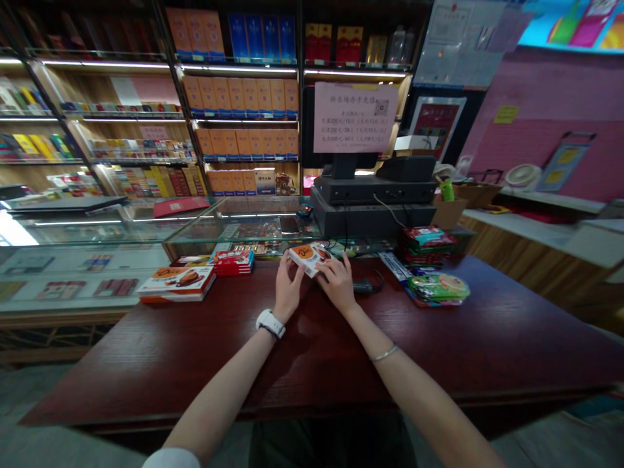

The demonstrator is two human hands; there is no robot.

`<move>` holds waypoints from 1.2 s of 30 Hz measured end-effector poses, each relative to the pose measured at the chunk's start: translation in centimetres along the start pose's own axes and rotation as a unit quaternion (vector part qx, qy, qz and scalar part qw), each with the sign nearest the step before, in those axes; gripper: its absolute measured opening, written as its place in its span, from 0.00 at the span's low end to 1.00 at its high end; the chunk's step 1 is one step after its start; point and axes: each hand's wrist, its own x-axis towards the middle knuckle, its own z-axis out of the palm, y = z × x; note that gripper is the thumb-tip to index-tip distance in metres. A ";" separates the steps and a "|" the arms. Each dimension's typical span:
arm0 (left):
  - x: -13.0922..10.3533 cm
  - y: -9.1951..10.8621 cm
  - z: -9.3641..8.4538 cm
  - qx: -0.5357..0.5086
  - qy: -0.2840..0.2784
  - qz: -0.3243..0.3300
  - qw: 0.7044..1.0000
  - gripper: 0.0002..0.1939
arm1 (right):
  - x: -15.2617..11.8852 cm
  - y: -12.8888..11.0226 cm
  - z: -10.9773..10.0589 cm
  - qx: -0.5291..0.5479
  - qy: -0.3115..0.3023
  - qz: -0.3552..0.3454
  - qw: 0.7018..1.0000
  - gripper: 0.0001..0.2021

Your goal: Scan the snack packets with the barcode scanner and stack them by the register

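Between my two hands is a small white and orange Dove chocolate box (305,255), tilted and raised over the dark red table (312,364). My left hand (287,289) grips its left side, fingers behind and thumb in front. On its right side my right hand (338,283) is closed, with fingertips pressed on the front and the index finger raised. A black handheld scanner (363,286) lies on the table just right of my right hand. To the left rest larger white and orange boxes (178,281) of similar print, stacked flat, beside a stack of red boxes (233,261).
Green snack packets (437,288) and a pile of red and dark packets (426,244) lie on the right. Behind the table stand a glass display counter (234,224) and a cash register (375,195) with a paper sign (355,117). A phone (289,225) rests on the glass.
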 end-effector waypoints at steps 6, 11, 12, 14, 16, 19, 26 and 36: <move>-0.6 0.1 0.8 -0.084 0.032 -0.087 0.992 0.43 | -0.1 -0.5 0.5 0.008 -0.028 -0.040 0.999 0.10; 0.1 0.0 0.6 -0.098 0.064 -0.148 0.982 0.40 | -0.2 -0.7 1.0 0.008 -0.035 -0.048 0.998 0.11; 0.3 -0.1 0.5 -0.101 0.067 -0.145 0.982 0.35 | -0.2 -0.7 1.0 0.010 -0.042 -0.042 0.998 0.11; 0.5 -0.1 0.4 -0.098 0.070 -0.121 0.985 0.26 | -0.1 -0.6 1.1 0.012 -0.059 -0.026 0.998 0.14; 0.6 0.0 0.2 -0.073 0.073 -0.079 0.992 0.19 | 0.0 -0.4 1.0 0.009 -0.070 -0.009 0.997 0.17; 0.7 0.4 -0.4 0.030 0.079 0.010 0.996 0.14 | 0.1 0.1 0.8 0.007 -0.066 0.021 0.998 0.20; 0.9 0.5 -2.1 0.267 0.033 0.160 0.950 0.12 | 0.4 0.9 0.2 0.038 -0.036 0.087 0.995 0.27; 0.8 0.5 -2.9 0.294 -0.080 0.249 0.919 0.16 | 0.4 0.7 0.0 0.075 -0.049 0.038 0.995 0.18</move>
